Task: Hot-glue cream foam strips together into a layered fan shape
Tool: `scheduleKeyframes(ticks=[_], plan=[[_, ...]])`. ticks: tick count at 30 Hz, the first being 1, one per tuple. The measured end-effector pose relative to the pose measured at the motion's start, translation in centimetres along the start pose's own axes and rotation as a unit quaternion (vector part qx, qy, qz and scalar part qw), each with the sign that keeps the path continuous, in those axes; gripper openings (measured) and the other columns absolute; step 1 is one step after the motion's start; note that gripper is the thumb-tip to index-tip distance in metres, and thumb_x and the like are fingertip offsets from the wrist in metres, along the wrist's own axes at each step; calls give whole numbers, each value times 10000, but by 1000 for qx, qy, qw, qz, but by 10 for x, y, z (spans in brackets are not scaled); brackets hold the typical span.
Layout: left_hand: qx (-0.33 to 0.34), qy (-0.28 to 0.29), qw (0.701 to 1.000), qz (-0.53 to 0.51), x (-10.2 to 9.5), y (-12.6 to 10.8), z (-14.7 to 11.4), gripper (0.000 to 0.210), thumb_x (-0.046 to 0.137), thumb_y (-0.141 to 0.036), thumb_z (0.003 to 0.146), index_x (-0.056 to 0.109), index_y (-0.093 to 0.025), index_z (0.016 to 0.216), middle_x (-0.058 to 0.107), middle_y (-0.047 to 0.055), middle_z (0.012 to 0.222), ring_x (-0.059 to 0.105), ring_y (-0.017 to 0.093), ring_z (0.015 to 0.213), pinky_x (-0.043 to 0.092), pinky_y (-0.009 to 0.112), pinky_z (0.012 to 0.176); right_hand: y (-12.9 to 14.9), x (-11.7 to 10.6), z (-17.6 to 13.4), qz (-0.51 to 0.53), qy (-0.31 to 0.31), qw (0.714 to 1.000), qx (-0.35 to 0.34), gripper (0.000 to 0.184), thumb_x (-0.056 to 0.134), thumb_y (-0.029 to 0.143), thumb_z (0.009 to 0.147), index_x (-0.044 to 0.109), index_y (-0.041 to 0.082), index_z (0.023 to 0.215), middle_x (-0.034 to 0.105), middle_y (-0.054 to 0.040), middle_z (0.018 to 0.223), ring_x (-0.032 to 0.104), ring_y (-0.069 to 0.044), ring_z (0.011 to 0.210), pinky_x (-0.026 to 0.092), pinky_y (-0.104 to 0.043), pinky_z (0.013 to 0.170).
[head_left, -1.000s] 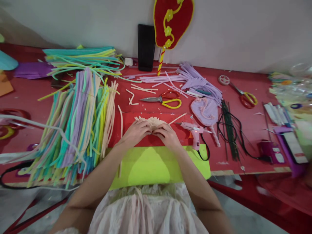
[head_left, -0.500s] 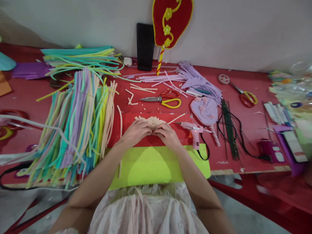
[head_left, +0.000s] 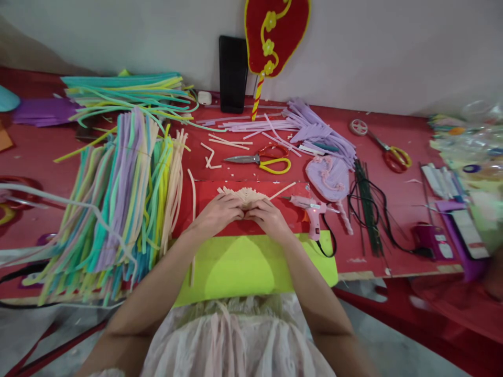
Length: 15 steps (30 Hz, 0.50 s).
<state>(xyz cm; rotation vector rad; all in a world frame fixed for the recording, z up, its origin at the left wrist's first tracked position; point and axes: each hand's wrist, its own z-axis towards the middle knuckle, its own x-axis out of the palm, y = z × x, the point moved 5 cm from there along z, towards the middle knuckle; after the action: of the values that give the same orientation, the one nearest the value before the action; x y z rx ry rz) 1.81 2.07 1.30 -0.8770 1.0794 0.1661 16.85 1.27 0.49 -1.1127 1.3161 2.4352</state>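
A cream pipe-cleaner fan piece (head_left: 247,195), its ribs spreading from a centre line, lies over a red board (head_left: 208,191). My left hand (head_left: 223,212) pinches its near left edge, and my right hand (head_left: 268,215) pinches the near right edge, with fingertips almost meeting. The fingers cover its lower part. One cream pipe cleaner (head_left: 283,190) sticks out past my right hand. A pink glue gun (head_left: 313,212) lies just right of that hand. Beyond the piece are scissors (head_left: 257,159) with red and yellow handles. Another cream pipe cleaner (head_left: 193,196) lies left of my left hand.
Bundled coloured pipe cleaners (head_left: 113,204) fill the left side. Lilac pipe cleaners (head_left: 322,131) and a lilac fan (head_left: 328,178) lie right of centre. A black phone (head_left: 233,74) and a red fan (head_left: 277,34) stand against the wall. A lime-green sheet (head_left: 239,267) covers the near edge.
The view has shifted very slightly. Both hands keep the same grip on the cream piece, with no other visible movement.
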Motion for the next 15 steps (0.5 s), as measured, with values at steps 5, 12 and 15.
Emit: scheduleKeyframes(ticks=[5,12,15], plan=[[-12,-30,999,39,-11,1,-4,152,574,-337,899,682,-242,950,660,9,1003,547,174,1006,398,343,907,-4,0,-2,-7,-6,1000,9,160,551,221,914,711,223,908,661,-52,918,579,-169,895,490,-339,826],[-59,-47,996,55,-10,11,-5,412,646,-380,841,588,-212,1213,610,73,1221,500,235,1151,341,419,1032,-4,-4,-2,-16,-9,1000,20,155,564,255,908,719,243,900,664,-49,940,593,-171,930,491,-344,865],[-71,-23,995,63,-5,10,-3,414,670,-383,822,600,-229,1201,619,57,1215,486,243,1176,262,458,1087,-4,-6,-1,-16,-3,999,32,159,564,261,908,722,249,899,674,-50,951,589,-178,936,500,-354,863]])
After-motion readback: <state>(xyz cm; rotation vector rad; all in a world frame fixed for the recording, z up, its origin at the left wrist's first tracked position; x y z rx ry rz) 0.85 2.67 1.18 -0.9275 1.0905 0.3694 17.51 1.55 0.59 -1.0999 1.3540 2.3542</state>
